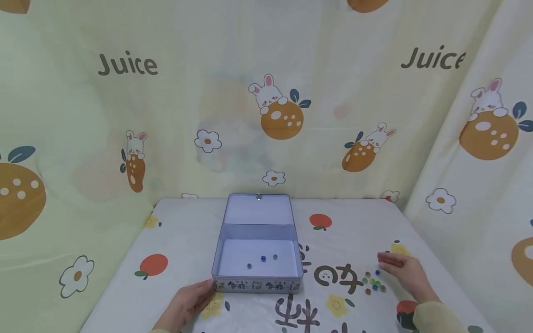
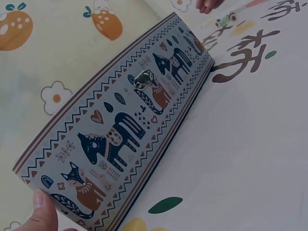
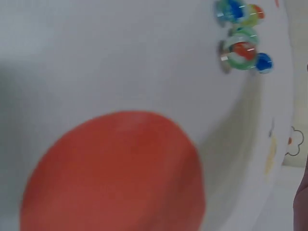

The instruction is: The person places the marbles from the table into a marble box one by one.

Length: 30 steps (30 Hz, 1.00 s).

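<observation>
- Three small round glass marbles [image 1: 263, 258] are being held on the floor of an open rectangular tin box [image 1: 258, 285] with a pale lilac inside and an animal-patterned front; they are being spread from its middle towards 3 and 7 o'clock.
- The tin's flat hinged lid [image 1: 258, 210] is being kept tipped back at 12 o'clock, with a small metal clasp [image 1: 259, 197] being shown at its far edge.
- At the tin's 8 o'clock, its near corner is being touched by the bent fingers of the left hand [image 1: 189, 303]; whether the corner is being clamped cannot be told.
- Between 3 and 4 o'clock from the tin, a loose cluster of blue, green and brownish glass marbles [image 1: 375, 287] is being borne by a white cloth printed with fruit and flowers [image 1: 187, 245].
- Just beside that cluster, at its 2 to 3 o'clock, the right hand [image 1: 405, 274] is being held with fingers extended and a narrow gap being left between the tips; a pale yellow sleeve [image 1: 437, 317] is being worn behind it.
- At 12 o'clock, the table is being backed by a cream curtain with rabbits and oranges [image 1: 175, 101].
</observation>
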Tool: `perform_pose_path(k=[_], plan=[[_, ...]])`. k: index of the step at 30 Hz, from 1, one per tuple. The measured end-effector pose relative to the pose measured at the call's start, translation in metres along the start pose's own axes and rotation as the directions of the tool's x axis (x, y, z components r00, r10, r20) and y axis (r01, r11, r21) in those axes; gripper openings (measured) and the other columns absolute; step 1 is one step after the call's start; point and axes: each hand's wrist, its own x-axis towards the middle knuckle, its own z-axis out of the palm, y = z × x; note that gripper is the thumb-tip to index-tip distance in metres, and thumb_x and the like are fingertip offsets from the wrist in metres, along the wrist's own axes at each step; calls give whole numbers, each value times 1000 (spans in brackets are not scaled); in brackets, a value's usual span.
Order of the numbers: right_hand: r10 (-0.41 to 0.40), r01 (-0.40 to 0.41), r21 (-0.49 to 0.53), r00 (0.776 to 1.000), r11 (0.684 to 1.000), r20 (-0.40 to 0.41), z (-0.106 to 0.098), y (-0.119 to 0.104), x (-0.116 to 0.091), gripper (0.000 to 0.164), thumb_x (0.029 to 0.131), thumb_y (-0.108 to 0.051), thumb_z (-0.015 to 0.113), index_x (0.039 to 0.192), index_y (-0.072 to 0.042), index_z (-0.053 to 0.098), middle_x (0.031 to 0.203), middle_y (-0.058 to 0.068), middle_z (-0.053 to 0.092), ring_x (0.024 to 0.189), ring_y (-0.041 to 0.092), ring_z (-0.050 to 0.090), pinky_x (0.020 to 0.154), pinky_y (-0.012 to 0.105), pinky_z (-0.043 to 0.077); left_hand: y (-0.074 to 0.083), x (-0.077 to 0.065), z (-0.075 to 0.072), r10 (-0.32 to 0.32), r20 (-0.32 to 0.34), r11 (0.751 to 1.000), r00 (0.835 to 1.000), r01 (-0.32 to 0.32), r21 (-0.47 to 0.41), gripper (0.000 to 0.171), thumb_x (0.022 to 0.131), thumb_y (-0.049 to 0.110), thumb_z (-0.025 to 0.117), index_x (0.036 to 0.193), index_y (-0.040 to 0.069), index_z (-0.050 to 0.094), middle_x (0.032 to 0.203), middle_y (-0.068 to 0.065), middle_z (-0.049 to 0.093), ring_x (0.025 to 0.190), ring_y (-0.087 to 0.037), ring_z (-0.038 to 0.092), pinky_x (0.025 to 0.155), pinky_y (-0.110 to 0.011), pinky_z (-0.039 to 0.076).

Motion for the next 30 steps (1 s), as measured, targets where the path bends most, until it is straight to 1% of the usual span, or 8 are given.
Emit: perform_pose_path(k=[4, 7, 10, 16, 22, 25, 28, 30], plan=[[42, -41, -78, 999, 996, 5, 8, 7, 2, 45, 90, -16, 78, 130, 1, 66, 126, 20, 72, 120, 38, 68, 94, 44, 62, 0, 4, 3, -38, -56, 999, 998, 38, -3, 56, 97, 22, 71, 138, -12, 54, 142, -28, 56, 137, -43, 53, 108, -50, 53], [58, -56, -125, 998, 991, 8, 14, 9, 3, 43, 90, -16, 78, 129, -1, 67, 124, 19, 73, 121, 41, 66, 98, 56, 57, 1, 7, 4, -59, -86, 998, 995, 58, -15, 55, 97, 20, 71, 137, -13, 54, 140, -28, 57, 137, -43, 54, 108, -51, 54], [84, -80, -132, 996, 988, 26, 20, 9, 4, 44, 89, -15, 78, 129, -2, 67, 123, 18, 74, 120, 41, 66, 97, 59, 55, 2, 8, 4, -72, -101, 997, 992, 69, -34, 54, 96, 20, 72, 137, -12, 55, 138, -27, 58, 135, -42, 56, 107, -50, 54], [111, -109, -129, 994, 986, 9, 23, 7, 6, 44, 88, -13, 79, 129, -2, 67, 125, 20, 72, 120, 41, 65, 97, 58, 55, 7, 8, 4, -79, -118, 996, 990, 74, -51, 51, 95, 19, 73, 135, -9, 58, 134, -25, 63, 129, -38, 63, 103, -48, 57], [135, -133, -122, 991, 984, 7, 24, 5, 3, 45, 88, -13, 79, 129, -2, 66, 126, 20, 72, 121, 42, 64, 96, 59, 55, 5, 7, 5, -73, -121, 996, 990, 66, -61, 50, 94, 18, 74, 133, -9, 59, 131, -25, 64, 125, -38, 65, 103, -48, 57], [66, -65, -132, 998, 989, 3, 22, 1, 2, 43, 88, -11, 78, 129, -1, 67, 123, 20, 73, 119, 41, 66, 96, 55, 58, 3, 7, 5, -68, -118, 996, 991, 61, -64, 50, 94, 19, 74, 133, -9, 59, 131, -24, 65, 124, -37, 66, 103, -49, 57], [-25, 25, -121, 1000, 992, 2, 19, -7, 1, 43, 91, -13, 76, 131, 0, 66, 124, 19, 73, 116, 36, 70, 92, 43, 63, 3, 7, 5, -66, -121, 996, 991, 58, -63, 51, 94, 19, 74, 133, -10, 59, 130, -25, 65, 124, -38, 66, 103, -49, 57], [-66, 66, -89, 998, 994, 6, 16, -15, 0, 45, 93, -18, 76, 133, -1, 65, 128, 18, 72, 113, 28, 73, 88, 34, 64, 3, 7, 6, -69, -125, 996, 990, 62, -62, 50, 94, 19, 75, 133, -10, 60, 130, -25, 65, 124, -38, 66, 103, -49, 57]])
